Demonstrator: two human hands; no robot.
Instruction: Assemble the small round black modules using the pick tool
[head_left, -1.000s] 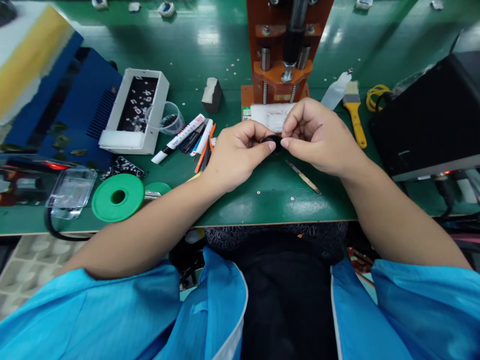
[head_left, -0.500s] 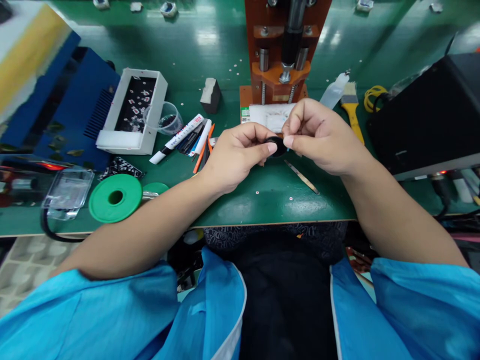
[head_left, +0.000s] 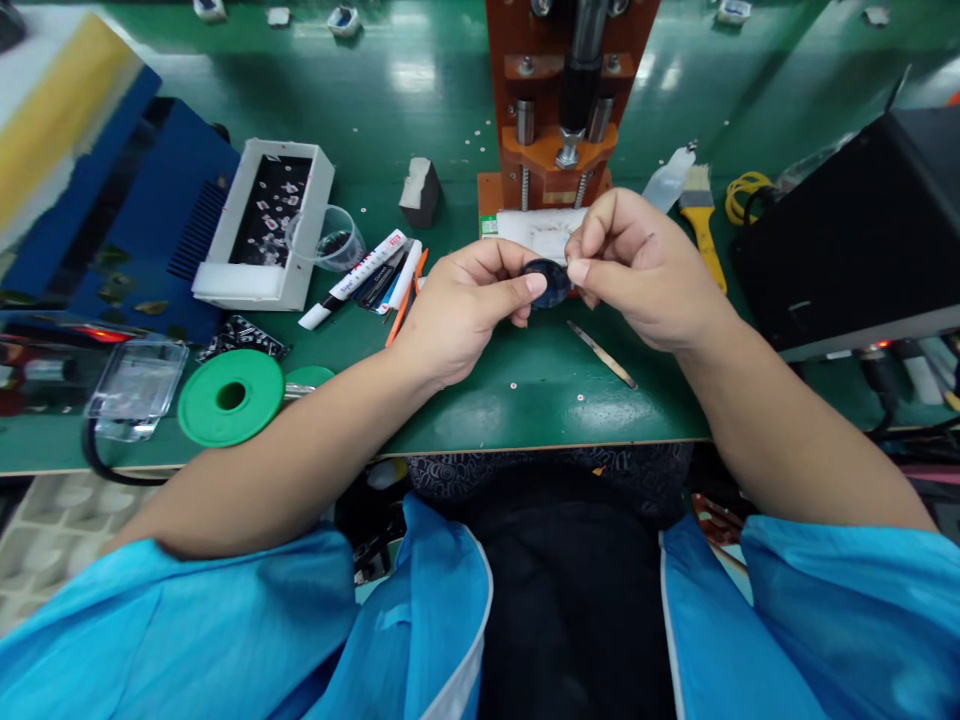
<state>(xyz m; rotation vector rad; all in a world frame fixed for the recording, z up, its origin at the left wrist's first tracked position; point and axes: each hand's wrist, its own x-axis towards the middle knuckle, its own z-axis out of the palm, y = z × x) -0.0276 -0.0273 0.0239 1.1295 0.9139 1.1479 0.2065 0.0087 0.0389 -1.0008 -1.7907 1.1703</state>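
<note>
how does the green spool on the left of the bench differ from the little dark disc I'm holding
The green spool is bright green with a hole through its middle; the dark disc is near black, and no hole shows. The green spool looks far wider than the dark disc. The green spool lies flat on the bench, untouched; the dark disc is pinched between left hand and right hand, tilted up. Both are round and flat.

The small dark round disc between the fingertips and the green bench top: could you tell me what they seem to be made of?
Small dark round disc: probably glossy plastic or glass, with a bluish sheen. Green bench top: smooth, semi-gloss mat or laminate, mirroring the lamps.
</note>
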